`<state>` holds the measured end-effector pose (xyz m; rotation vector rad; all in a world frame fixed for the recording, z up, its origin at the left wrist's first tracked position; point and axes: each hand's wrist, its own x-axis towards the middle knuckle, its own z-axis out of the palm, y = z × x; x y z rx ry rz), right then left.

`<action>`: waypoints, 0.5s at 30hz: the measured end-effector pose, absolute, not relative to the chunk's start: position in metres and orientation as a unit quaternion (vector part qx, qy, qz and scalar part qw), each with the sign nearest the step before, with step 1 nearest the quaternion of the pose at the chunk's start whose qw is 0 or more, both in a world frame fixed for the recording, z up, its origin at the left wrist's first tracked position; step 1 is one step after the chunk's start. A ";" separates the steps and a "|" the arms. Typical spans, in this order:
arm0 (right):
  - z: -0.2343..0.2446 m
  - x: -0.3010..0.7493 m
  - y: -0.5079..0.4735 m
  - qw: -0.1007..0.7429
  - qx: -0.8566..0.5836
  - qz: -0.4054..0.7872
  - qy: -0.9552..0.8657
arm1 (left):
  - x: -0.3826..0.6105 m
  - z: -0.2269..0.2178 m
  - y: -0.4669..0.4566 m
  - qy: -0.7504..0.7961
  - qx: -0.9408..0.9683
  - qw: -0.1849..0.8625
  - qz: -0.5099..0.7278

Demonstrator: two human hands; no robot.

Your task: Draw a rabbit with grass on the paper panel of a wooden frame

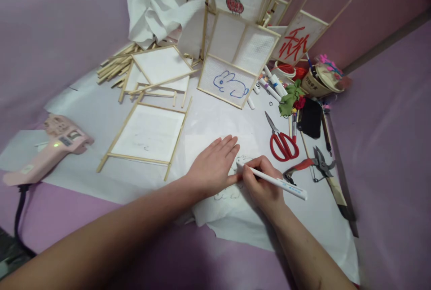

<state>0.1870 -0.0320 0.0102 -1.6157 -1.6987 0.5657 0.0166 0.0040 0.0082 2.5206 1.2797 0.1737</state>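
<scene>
My left hand (215, 164) lies flat with fingers stretched out on a white sheet of paper (222, 209), pressing it to the table. My right hand (261, 182) is closed on a white marker pen (279, 183), its tip touching the paper beside my left fingertips. Faint pencil outlines of small rabbits show on the sheet around the pen tip. Red-handled scissors (281, 139) lie just right of my hands.
A pink glue gun (47, 148) rests at the left. Wooden-framed paper panels (148, 135) lie ahead, with a standing panel showing a blue rabbit (230, 84) behind. Loose sticks (114, 68), markers (272, 85), pliers (313, 164) and a cup (319, 81) crowd the back and right.
</scene>
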 end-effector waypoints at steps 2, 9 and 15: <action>0.011 0.186 -0.033 0.351 -0.630 0.227 -0.654 | 0.017 0.008 0.004 0.447 0.879 0.154 0.060; 0.015 0.183 -0.034 0.346 -0.644 0.239 -0.639 | 0.018 0.007 0.004 0.449 0.879 0.152 0.059; 0.014 0.183 -0.033 0.351 -0.636 0.226 -0.649 | 0.018 0.007 0.004 0.450 0.878 0.150 0.058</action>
